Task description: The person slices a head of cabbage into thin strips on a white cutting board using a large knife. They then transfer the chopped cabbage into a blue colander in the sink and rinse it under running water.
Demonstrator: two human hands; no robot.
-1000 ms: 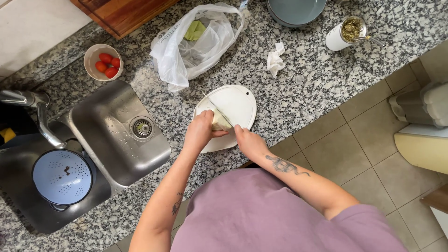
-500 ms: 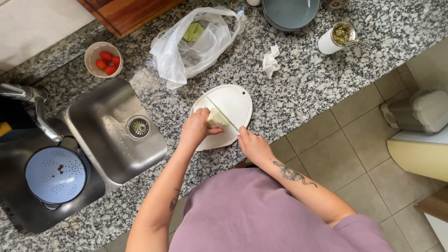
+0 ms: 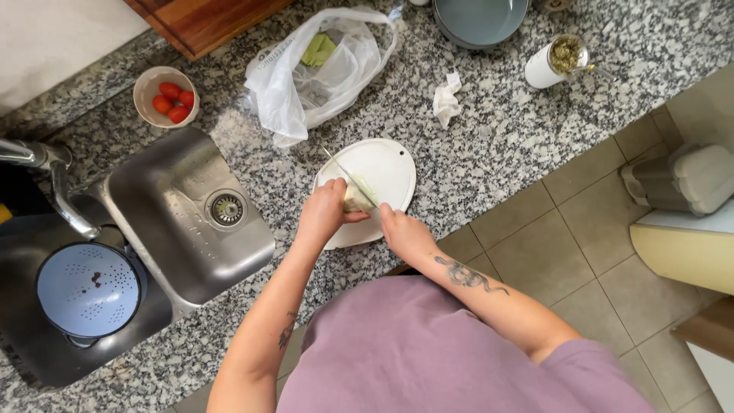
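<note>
A white round cutting board [image 3: 394, 164] lies on the speckled granite counter [image 3: 497, 130]. On it sits a pale yellow-green piece of vegetable [image 3: 354, 197]. My left hand [image 3: 323, 216] grips the vegetable from the left and holds it down. My right hand [image 3: 405, 233] is closed on the handle of a knife [image 3: 344, 172]. The thin blade slants up and left across the vegetable. The handle is hidden inside my fist.
A steel sink [image 3: 183, 214] with a tap [image 3: 46, 164] lies left of the board, and a pale blue colander [image 3: 88, 291] sits lower left. Behind are a bowl of red tomatoes [image 3: 167, 95], a white plastic bag [image 3: 317, 69], a crumpled tissue [image 3: 446, 99], a grey pan [image 3: 480, 19], a white cup [image 3: 552, 61] and a wooden board [image 3: 202, 19].
Both hands stay on the board with the knife over the vegetable. The view has shifted slightly, and the blade has moved a little along the piece.
</note>
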